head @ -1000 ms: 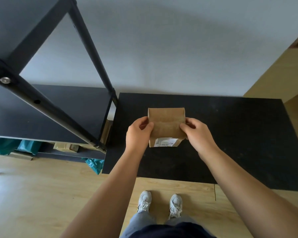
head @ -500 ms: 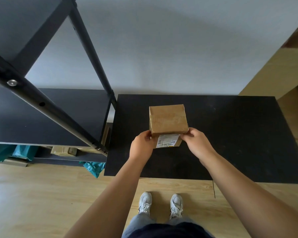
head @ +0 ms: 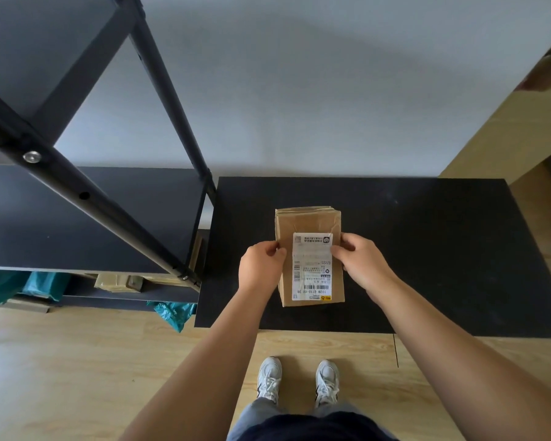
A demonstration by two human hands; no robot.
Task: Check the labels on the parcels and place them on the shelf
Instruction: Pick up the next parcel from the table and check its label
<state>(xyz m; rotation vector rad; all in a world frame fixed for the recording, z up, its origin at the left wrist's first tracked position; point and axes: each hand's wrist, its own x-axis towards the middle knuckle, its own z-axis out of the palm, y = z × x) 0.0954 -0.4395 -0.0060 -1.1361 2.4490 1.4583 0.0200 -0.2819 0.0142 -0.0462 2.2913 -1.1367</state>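
Cardboard parcel (head: 309,259) is held over the black table (head: 442,249), near the middle of the tabletop, and is gripped from both sides. Its broad face is turned upward toward the camera, and a white shipping label (head: 311,267) with barcodes and printed text is seen stuck along that face, reaching almost to the near edge. The print is seen upside down from the wearer's side. Creases and strips of clear tape are visible on the far part of the face.

The left hand (head: 261,268) is pressed against the parcel's left edge; its fingers (head: 275,251) are curled together, with the tips laid on the edge near the label's upper corner. The right hand (head: 361,262) is closed on the opposite edge, its thumb (head: 339,251) laid on the top face at the label's right border while the other fingers are wrapped round the side and hidden behind the box. Whether the parcel's underside is touching the table cannot be told.

A black metal shelf unit (head: 86,214) is seen just left of the table, its middle board bare where it shows. On its lower board a brown package (head: 115,281) is partly seen, and teal plastic bags (head: 172,313) are seen at floor level. White sneakers (head: 269,380) are seen on the wooden floor (head: 77,361) below.
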